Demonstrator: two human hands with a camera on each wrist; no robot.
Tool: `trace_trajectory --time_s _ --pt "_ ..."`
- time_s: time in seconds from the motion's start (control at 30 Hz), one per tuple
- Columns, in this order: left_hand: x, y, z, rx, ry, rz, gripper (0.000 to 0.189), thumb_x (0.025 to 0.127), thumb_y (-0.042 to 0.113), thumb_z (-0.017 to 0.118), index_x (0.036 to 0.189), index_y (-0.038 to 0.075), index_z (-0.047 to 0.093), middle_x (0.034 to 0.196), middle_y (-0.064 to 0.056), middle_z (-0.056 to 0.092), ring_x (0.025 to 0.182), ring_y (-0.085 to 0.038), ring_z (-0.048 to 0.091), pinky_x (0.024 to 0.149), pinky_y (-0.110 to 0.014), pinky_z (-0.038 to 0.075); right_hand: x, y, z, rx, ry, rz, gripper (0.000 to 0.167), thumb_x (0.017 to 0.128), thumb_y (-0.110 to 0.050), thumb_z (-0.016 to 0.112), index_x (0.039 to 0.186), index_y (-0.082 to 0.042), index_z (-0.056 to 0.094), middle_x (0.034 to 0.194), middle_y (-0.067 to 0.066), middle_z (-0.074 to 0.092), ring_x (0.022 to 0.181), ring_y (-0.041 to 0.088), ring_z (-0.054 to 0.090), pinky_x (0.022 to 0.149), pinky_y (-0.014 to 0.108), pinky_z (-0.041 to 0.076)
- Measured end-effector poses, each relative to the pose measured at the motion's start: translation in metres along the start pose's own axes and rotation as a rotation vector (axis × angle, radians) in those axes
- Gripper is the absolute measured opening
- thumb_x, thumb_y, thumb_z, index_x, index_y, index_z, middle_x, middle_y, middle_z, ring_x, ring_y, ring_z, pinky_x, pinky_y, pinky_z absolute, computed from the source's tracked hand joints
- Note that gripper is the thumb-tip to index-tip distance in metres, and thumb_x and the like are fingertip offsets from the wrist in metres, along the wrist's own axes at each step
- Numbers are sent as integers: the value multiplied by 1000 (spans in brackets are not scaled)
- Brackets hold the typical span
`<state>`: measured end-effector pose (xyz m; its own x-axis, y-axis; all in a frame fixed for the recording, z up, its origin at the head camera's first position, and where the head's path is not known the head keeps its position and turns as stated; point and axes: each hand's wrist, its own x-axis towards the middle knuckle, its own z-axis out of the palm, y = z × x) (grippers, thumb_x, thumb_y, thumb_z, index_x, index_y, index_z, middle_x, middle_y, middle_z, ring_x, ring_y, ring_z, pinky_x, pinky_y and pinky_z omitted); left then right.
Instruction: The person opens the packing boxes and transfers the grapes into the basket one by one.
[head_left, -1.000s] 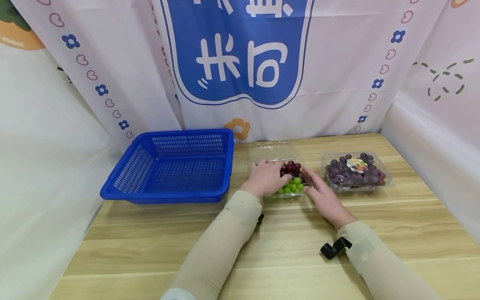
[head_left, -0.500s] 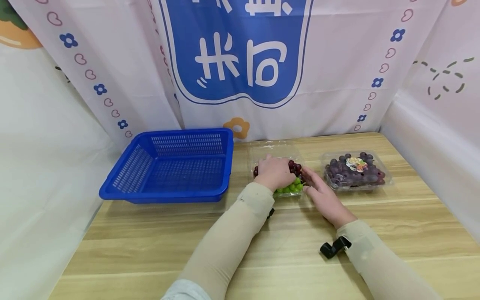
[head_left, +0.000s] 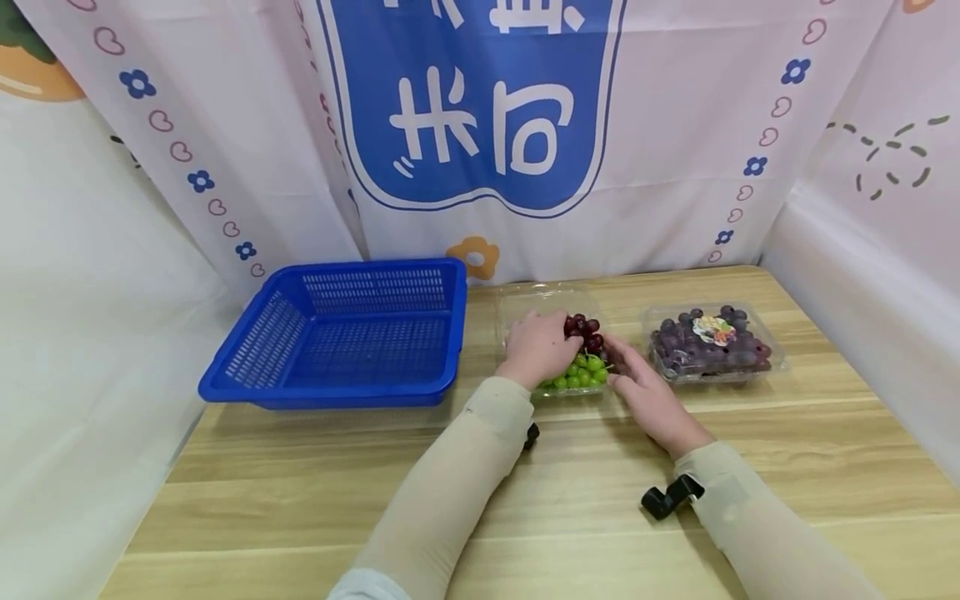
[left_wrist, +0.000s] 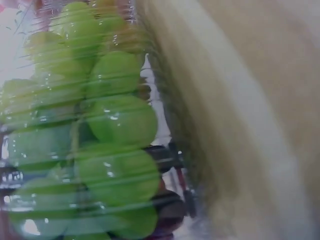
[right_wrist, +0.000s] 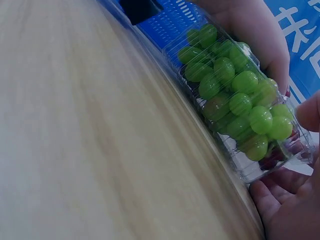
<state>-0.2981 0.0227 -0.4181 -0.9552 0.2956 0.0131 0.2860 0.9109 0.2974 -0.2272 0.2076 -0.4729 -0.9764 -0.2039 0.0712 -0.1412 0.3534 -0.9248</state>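
Observation:
A clear plastic clamshell box holds green grapes in front and dark red grapes behind. My left hand lies over the box's left part, palm down on the grapes; its fingertips are hidden. My right hand rests along the box's right side, fingers extended, thumb near the front corner. In the right wrist view the green grapes show through the box wall, with the right fingers at its lower corner. Through ribbed plastic, the left wrist view shows green grapes up close.
A blue plastic basket stands to the left. Right of the hands sits a closed clear box of dark purple grapes with a sticker on top. The open box's clear lid leans back. A printed cloth hangs behind the wooden table.
My left hand first moved right over the grapes, then slid back left a little, uncovering more of the red and green ones. The right hand has stayed at the box's side.

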Motion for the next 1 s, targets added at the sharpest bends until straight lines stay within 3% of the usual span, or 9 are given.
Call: trace_trajectory --time_s 0.17,0.3,0.37,0.47,0.63,0.83,1.0 --pt "-6 -8 2 -221 89 -37 47 103 48 52 131 11 60 120 -7 67 110 -26 60 94 -46 48 1 0 1 28 1 2 71 103 -14 50 164 -21 14 166 10 21 149 36 23 118 58 19" --pt "-8 -17 2 -481 98 -67 48 104 50 50 128 9 55 110 -9 65 99 -24 63 83 -43 50 2 3 2 50 5 -17 73 103 -11 50 164 -11 10 163 17 26 148 37 26 118 57 21" --pt "-9 -20 0 -554 77 -60 52 103 52 50 132 10 53 115 -10 64 101 -23 62 84 -42 49 2 4 1 49 7 -15 72 103 -12 50 164 -13 11 164 16 26 147 37 28 118 56 22" --pt "-9 -23 -2 -571 35 -4 52 99 53 57 132 12 55 120 -7 65 105 -20 61 88 -41 50 1 4 0 32 12 8 74 103 -15 51 164 -19 11 166 12 21 149 37 25 118 57 20" --pt "-7 -23 -1 -463 -17 84 56 88 45 77 132 18 57 123 -2 66 110 -18 60 95 -42 48 0 1 0 22 13 47 76 102 -17 53 165 -18 9 168 9 11 151 36 17 120 55 15" --pt "-7 -19 1 -410 5 61 59 84 37 82 136 22 58 128 -1 65 115 -22 58 100 -47 43 -1 -1 0 31 15 39 77 102 -15 53 164 -13 8 168 12 12 151 35 17 120 53 15" --pt "-6 -21 3 -528 30 44 51 86 29 79 134 23 63 125 -2 68 113 -22 62 98 -45 47 -1 -2 -1 6 16 27 77 102 -17 54 165 -17 9 168 10 10 151 38 16 119 58 15"
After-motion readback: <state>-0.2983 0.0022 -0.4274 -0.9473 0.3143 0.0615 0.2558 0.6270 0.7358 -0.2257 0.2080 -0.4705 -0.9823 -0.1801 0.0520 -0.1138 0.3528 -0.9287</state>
